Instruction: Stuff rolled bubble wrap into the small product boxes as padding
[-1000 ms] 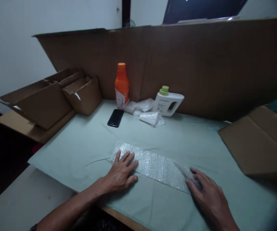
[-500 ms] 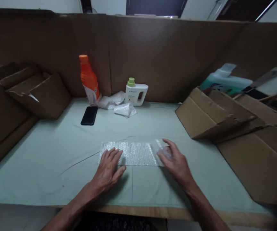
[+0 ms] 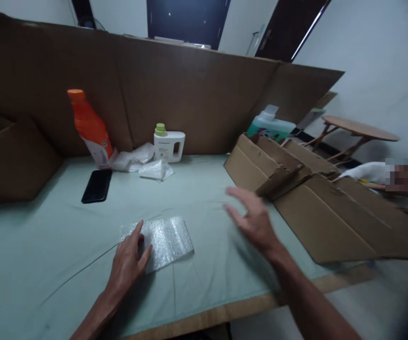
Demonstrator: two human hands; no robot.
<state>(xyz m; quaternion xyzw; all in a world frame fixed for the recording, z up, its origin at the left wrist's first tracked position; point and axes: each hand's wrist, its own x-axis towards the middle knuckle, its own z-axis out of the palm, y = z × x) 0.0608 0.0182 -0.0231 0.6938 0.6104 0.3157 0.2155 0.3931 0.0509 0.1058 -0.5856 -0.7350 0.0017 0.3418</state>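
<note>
A clear sheet of bubble wrap [image 3: 170, 241] lies flat on the cloth in front of me, its right part looking doubled over. My left hand [image 3: 129, 257] rests on the left part of the sheet, index finger stretched forward and thumb apart, covering some of it. Off to the right, above the cloth and clear of the wrap, is my right hand [image 3: 253, 219]. Its thumb and fingers are spread with nothing between them, and it is slightly blurred.
Behind the wrap are a black phone [image 3: 97, 186], an orange bottle [image 3: 90, 125], crumpled bubble wrap pieces [image 3: 135, 158] and a white jug with a green cap [image 3: 168, 145]. Cardboard boxes [image 3: 257, 163] stand at the right, a teal bottle [image 3: 271, 125] behind them. Another box [image 3: 16, 165] is at left.
My right hand has let go of the bubble wrap's right end and moved away to the right. The sheet now looks shorter, folded over. The view has turned rightward.
</note>
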